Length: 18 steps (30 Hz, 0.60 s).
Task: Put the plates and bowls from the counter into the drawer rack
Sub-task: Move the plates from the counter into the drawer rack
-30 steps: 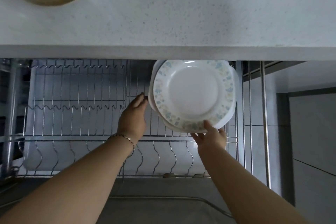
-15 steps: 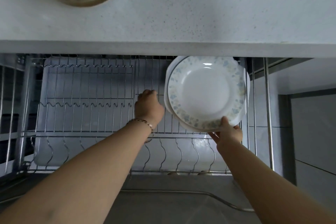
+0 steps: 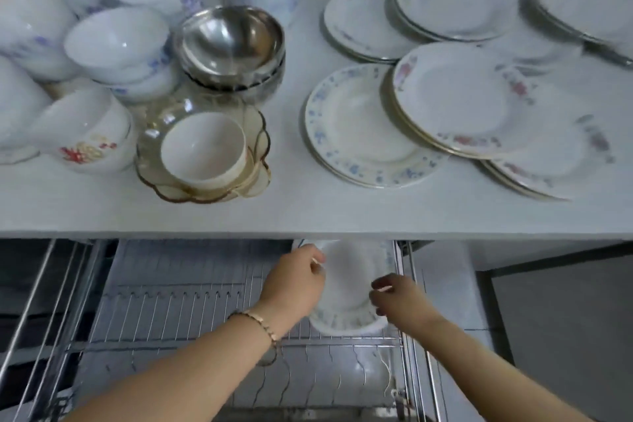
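Head view: counter (image 3: 308, 212) above, open wire drawer rack (image 3: 171, 305) below.
Racked plates (image 3: 346, 288): blue-flowered rims, standing on edge in the rack's right end, partly under the counter lip.
Left hand (image 3: 294, 284): fingers curled at the plates' left rim; blur hides whether they grip. Bracelet (image 3: 260, 322) on the wrist.
Right hand (image 3: 400, 298): fingers loosely curled, nothing between them, at the plates' right side.
Counter right: overlapping plate stacks (image 3: 363, 127).
Counter left: white bowls (image 3: 116, 41), nested steel bowls (image 3: 229, 41), amber glass dish (image 3: 150, 151) holding a cream bowl (image 3: 205, 151).

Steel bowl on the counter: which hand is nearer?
Left. The left hand is over the drawer rack, below the steel bowl; the right hand lies farther right.
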Each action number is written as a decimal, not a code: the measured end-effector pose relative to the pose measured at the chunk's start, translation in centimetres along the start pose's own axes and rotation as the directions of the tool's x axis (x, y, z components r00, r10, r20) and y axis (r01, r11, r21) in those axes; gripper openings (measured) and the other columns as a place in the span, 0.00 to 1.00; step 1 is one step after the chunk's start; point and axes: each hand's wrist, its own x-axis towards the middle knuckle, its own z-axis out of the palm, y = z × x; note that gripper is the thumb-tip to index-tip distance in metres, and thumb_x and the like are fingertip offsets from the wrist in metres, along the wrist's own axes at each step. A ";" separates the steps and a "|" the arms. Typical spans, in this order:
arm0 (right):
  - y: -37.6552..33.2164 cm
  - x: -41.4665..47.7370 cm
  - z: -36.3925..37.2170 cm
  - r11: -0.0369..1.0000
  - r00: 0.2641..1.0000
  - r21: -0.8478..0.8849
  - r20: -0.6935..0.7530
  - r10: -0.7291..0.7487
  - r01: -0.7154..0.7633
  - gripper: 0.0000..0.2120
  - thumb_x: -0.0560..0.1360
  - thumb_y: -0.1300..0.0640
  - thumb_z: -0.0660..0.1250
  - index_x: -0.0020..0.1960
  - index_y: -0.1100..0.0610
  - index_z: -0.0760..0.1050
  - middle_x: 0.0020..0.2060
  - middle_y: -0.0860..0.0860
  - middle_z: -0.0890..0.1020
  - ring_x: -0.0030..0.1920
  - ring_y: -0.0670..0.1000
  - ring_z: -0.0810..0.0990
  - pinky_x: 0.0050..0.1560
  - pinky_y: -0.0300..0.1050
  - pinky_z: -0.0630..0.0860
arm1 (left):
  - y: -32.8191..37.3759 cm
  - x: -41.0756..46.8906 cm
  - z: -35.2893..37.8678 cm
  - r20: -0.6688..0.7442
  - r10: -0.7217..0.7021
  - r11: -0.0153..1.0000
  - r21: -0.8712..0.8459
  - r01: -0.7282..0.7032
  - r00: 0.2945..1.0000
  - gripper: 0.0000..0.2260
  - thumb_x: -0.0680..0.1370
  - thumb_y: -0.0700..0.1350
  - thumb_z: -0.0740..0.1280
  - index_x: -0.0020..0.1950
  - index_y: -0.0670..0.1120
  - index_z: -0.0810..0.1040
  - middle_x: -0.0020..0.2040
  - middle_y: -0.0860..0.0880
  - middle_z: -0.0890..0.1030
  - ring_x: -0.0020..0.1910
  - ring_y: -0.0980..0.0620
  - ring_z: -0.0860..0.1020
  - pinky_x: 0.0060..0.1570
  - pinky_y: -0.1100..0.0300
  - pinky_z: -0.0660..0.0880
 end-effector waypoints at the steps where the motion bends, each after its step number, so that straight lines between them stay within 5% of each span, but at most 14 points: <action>1: -1.6 -1.2 -1.9 0.998 0.998 -0.004 -0.002 -0.069 0.069 0.10 0.74 0.62 0.62 0.54 0.57 0.76 0.36 0.53 0.80 0.33 0.51 0.78 0.34 0.39 0.71 | 1.8 -0.4 -0.9 -0.050 0.023 0.998 -0.051 -0.026 0.998 0.09 0.77 0.39 0.61 0.53 0.48 0.78 0.49 0.47 0.83 0.47 0.46 0.81 0.51 0.52 0.79; 4: -6.2 -3.6 -7.9 0.973 0.969 -0.002 -0.097 -0.229 0.230 0.06 0.74 0.62 0.62 0.47 0.56 0.77 0.34 0.53 0.81 0.32 0.52 0.80 0.40 0.46 0.77 | 6.8 -0.6 -3.7 -0.222 0.091 0.990 -0.081 -0.111 0.971 0.11 0.77 0.39 0.62 0.58 0.46 0.75 0.50 0.49 0.79 0.47 0.51 0.77 0.50 0.60 0.74; 7: -9.2 -3.5 -13.6 0.952 0.891 -0.092 -0.336 -0.306 0.292 0.11 0.74 0.56 0.63 0.54 0.58 0.77 0.43 0.55 0.82 0.45 0.58 0.82 0.47 0.49 0.78 | 10.9 0.6 -5.4 -0.329 0.077 0.985 -0.122 -0.124 0.941 0.13 0.77 0.41 0.60 0.62 0.45 0.72 0.57 0.48 0.75 0.52 0.50 0.74 0.50 0.60 0.70; 10: -10.4 -1.9 -19.0 0.959 0.804 -0.094 -0.526 -0.277 0.269 0.18 0.75 0.55 0.61 0.63 0.59 0.70 0.56 0.58 0.78 0.51 0.57 0.77 0.47 0.45 0.71 | 15.0 2.4 -4.8 -0.290 0.052 0.970 -0.212 -0.117 0.956 0.17 0.77 0.40 0.61 0.66 0.45 0.70 0.61 0.46 0.74 0.50 0.49 0.75 0.48 0.59 0.72; 14: -10.1 2.2 -24.8 0.993 0.816 -0.070 -0.565 -0.121 0.099 0.26 0.75 0.55 0.60 0.71 0.60 0.61 0.67 0.61 0.64 0.65 0.63 0.69 0.62 0.54 0.71 | 20.5 5.6 -2.5 -0.156 0.019 0.971 -0.232 -0.056 0.988 0.25 0.76 0.44 0.64 0.72 0.43 0.62 0.57 0.49 0.75 0.49 0.50 0.77 0.43 0.61 0.73; 16: -9.5 4.4 -26.5 0.998 0.833 -0.013 -0.550 -0.055 0.058 0.23 0.77 0.54 0.60 0.69 0.63 0.63 0.65 0.62 0.69 0.63 0.64 0.72 0.59 0.51 0.71 | 22.3 7.8 -1.6 -0.135 -0.039 0.971 -0.237 0.006 0.990 0.24 0.75 0.44 0.66 0.68 0.40 0.64 0.60 0.44 0.76 0.55 0.44 0.78 0.47 0.57 0.74; 18: -9.1 6.0 -27.4 0.987 0.871 0.091 -0.486 -0.072 0.132 0.15 0.76 0.55 0.62 0.56 0.64 0.74 0.54 0.62 0.78 0.55 0.62 0.78 0.59 0.51 0.75 | 23.3 9.7 -1.0 -0.123 -0.116 0.936 -0.344 0.067 0.986 0.18 0.73 0.40 0.66 0.62 0.39 0.69 0.61 0.38 0.77 0.58 0.39 0.78 0.54 0.51 0.77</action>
